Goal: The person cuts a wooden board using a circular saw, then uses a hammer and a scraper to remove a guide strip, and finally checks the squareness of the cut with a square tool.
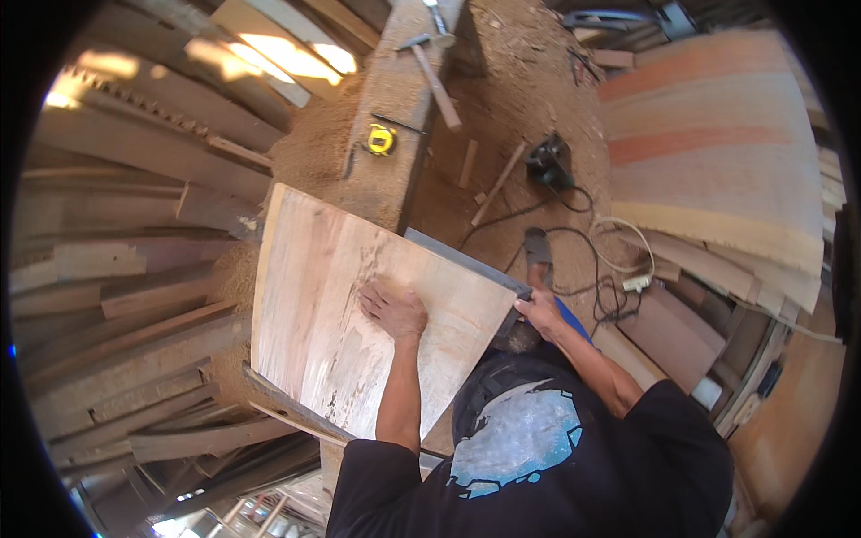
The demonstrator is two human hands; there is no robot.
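Observation:
A wide pale wooden board with reddish streaks and dark marks lies in front of me. My left hand rests flat on its face, fingers stretched out. At the board's right corner, my right hand is closed around the edge, beside the end of a dark grey bar that runs along the board's far side. Some of the right fingers are hidden there. Beyond the board, a wooden beam carries a yellow tape measure, a thin dark stick-like tool and a hammer.
A dark power tool with a cord sits on the sawdust-covered floor, near loose wood strips. A pale cable with a white socket block lies to the right. A large slab leans there. Stacked planks fill the left side.

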